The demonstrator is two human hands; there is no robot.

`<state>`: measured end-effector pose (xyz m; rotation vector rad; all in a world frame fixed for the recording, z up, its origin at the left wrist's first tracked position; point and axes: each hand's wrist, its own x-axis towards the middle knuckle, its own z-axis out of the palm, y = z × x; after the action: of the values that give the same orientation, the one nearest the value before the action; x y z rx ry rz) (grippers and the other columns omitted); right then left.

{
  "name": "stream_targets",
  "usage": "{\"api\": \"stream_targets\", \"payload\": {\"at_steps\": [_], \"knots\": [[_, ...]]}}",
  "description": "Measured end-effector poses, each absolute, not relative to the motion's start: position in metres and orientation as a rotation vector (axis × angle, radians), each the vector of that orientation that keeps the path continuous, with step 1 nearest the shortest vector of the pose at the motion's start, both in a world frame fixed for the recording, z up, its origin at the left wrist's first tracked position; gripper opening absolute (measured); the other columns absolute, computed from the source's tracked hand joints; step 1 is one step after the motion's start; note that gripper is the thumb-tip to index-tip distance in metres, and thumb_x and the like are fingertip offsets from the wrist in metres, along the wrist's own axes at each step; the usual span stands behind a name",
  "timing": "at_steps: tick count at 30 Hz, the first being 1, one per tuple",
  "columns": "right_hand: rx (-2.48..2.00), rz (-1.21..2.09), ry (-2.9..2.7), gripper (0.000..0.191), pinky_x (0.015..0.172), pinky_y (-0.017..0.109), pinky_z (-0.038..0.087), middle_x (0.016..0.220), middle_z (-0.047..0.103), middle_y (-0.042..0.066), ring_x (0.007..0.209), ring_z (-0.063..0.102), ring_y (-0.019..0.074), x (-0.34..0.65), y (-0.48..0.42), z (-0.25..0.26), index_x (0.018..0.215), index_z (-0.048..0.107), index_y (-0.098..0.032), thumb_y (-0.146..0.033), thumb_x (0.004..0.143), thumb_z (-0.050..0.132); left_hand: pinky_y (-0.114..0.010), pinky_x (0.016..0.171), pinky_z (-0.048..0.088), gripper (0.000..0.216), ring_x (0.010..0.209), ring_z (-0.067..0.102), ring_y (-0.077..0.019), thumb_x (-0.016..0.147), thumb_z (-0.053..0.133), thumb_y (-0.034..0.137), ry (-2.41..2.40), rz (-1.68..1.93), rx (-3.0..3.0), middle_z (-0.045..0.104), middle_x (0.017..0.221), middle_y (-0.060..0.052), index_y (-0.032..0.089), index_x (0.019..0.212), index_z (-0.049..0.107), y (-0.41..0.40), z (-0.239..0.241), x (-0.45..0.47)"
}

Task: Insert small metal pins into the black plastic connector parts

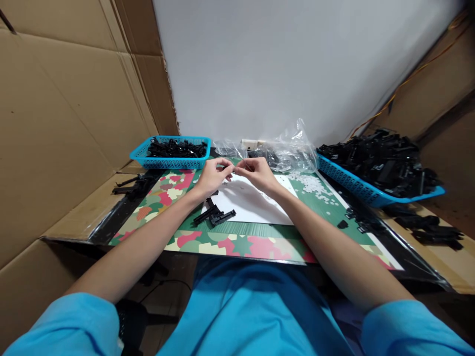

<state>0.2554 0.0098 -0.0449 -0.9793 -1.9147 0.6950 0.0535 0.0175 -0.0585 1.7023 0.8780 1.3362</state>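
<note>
Fingers of left hand [212, 174] and right hand [258, 174] pinched together, tips meeting over the white sheet [252, 203]; whatever is pinched is too small to tell. Black clips [215, 215] lie just beside left wrist on the surface, white bits [313, 185] right of the sheet. Blue basket [171, 152] far left, bigger basket [367, 190] of black parts right.

A matt white paper sheet [252, 202] is laid on a glossy, camouflage-printed mat [237, 242]. Perforated blue plastic baskets [166, 160] at 11 and 2 o'clock are filled with matt black plastic parts [382, 158]. Crinkled clear film bags [293, 148] and rough brown cardboard [67, 123] are seen.
</note>
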Motion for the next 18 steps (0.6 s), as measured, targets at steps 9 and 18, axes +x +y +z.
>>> {"api": "stream_targets", "payload": {"at_steps": [9,18], "knots": [[-1.090,0.721,-1.765,0.028,0.066,0.032,0.041,0.083,0.069,0.007,0.074,0.054,0.0172,0.252,0.013,-0.046,0.089,0.076,-0.016,-0.044,0.091,0.072,-0.029,0.066,0.059,0.030,0.066,0.067,-0.0128,0.087,0.083,0.042,0.900,1.250,1.697,0.071,0.084,-0.005,0.015,0.089,0.070,0.020,-0.062,0.052],[-1.410,0.917,-2.029,0.021,0.059,0.033,0.038,0.074,0.072,0.009,0.062,0.052,0.0160,0.287,0.022,-0.047,0.078,0.080,-0.015,-0.035,0.083,0.078,-0.029,0.058,0.053,0.028,0.065,0.068,-0.0166,0.080,0.091,0.040,0.992,1.103,1.760,0.076,0.075,-0.010,0.014,0.086,0.082,0.009,-0.057,0.047]]}}
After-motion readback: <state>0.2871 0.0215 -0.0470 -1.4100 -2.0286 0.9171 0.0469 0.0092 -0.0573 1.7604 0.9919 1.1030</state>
